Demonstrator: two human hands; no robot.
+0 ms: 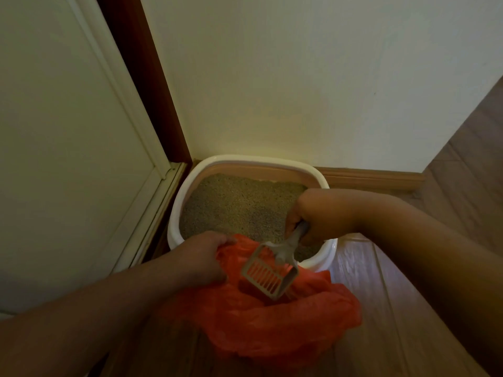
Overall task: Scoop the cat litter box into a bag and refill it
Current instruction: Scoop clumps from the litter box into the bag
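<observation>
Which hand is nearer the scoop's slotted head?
Left. The left hand grips the orange bag rim just beside the scoop head; the right hand holds the handle's far end, above the litter box.

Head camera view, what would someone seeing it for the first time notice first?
The bright orange plastic bag on the wooden floor in front of the litter box stands out most. The left hand grips its rim, while the right hand holds a grey slotted scoop over its mouth. Behind them, the white litter box sits in the wall corner.
</observation>
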